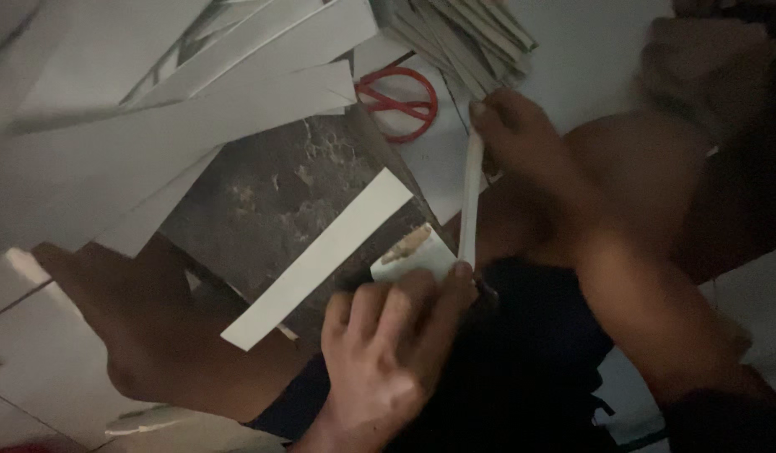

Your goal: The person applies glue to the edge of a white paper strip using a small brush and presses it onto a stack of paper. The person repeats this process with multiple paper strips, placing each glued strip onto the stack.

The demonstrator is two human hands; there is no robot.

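Observation:
A narrow white paper strip (470, 197) stands almost upright between my two hands. My right hand (522, 138) pinches its top end, the arm reaching in from the lower right. My left hand (384, 356) holds the bottom end with the thumb and also grips a small white paper piece (417, 256) that has a brownish smear on it. Both hands are above my lap, over dark shorts (530, 352). The light is dim and details are soft.
A longer white strip (321, 256) lies slanted on a dark mottled board (270, 201). Red-handled scissors (400, 101) rest on paper behind. Large white sheets (153, 126) fan across the upper left, a pile of cut strips (467, 38) lies at the top, and my bare leg (161, 335) is at the lower left.

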